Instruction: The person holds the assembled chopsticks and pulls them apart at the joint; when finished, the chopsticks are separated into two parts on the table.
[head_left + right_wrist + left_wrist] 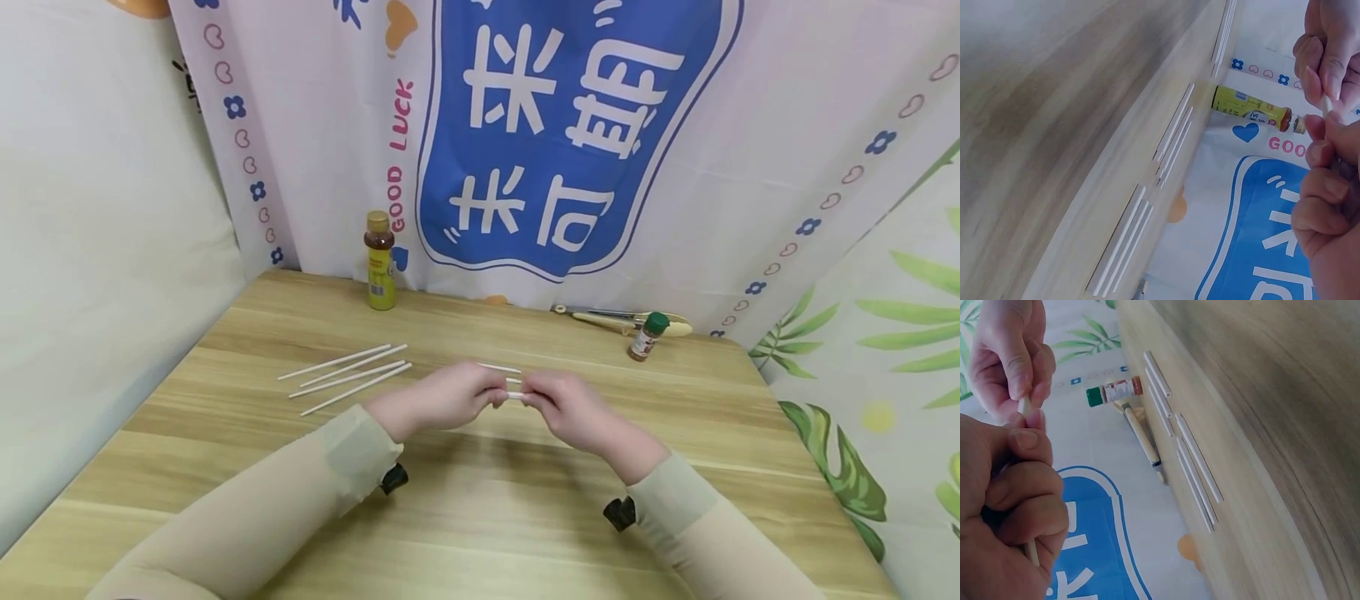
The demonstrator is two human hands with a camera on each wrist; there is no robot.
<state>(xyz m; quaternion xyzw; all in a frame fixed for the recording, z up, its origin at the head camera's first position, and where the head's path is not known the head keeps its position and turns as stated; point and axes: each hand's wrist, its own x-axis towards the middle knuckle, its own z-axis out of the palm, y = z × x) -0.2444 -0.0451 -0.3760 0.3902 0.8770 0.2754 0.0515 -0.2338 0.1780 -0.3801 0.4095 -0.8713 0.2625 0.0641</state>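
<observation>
Over the middle of the table, both hands grip one thin white stick (515,396). The left hand (450,397) pinches it with thumb and curled fingers, and in the left wrist view its lower end pokes out below that fist. My right hand (576,414) holds the other side; a short piece of the stick (1326,104) shows between the two hands in the right wrist view. Beyond the hands, more white sticks (501,368) lie on the table, partly hidden in the head view. Several others (352,381) lie roughly side by side left of the left hand.
At the back left of the wooden table (480,517) stands a yellow bottle (381,275) with a gold cap. Toward the back right are a small green-capped jar (648,337) and tongs (600,320). A printed cloth (322,167) hangs behind the table.
</observation>
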